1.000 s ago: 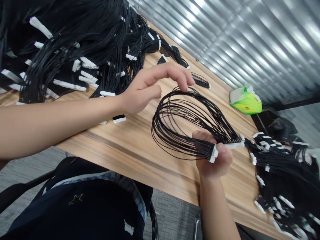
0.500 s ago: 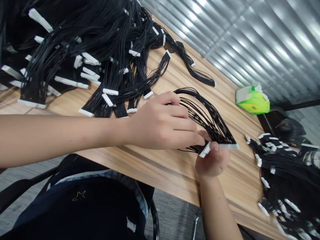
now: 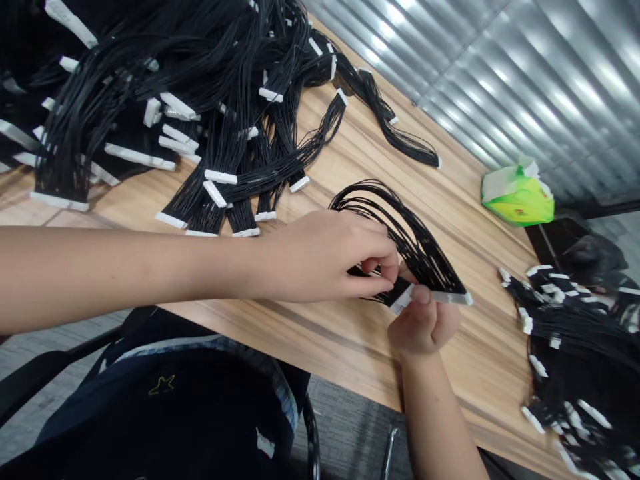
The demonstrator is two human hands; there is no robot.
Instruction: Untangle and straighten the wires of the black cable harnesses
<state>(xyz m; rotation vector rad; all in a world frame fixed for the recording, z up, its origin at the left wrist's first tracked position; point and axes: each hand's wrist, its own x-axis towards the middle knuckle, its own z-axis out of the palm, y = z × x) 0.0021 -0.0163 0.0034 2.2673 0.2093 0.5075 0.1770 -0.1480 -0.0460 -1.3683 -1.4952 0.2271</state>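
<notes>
A wire harness (image 3: 423,243) of thin black wires is bent into a loop above the table, with white connectors at its ends. My right hand (image 3: 425,323) grips it from below, thumb pressed on the near white connector (image 3: 401,300). The other connector (image 3: 453,297) sticks out to the right past my fingers. From the left, my left hand (image 3: 340,257) reaches over the loop. Its fingers are curled and pinch wires near the near connector; the fingertips partly hide these wires.
A large pile of black harnesses (image 3: 200,73) with white connectors covers the table's left and far side. More harnesses (image 3: 585,340) lie at the right. A green and white packet (image 3: 517,193) stands near the corrugated metal wall (image 3: 475,67). The wooden table (image 3: 330,340) has its edge close to my body.
My left fingers have drawn back slightly from the near connector and curled more. The wire loop has shifted a little left, and the near connector has turned. My right hand keeps its hold.
</notes>
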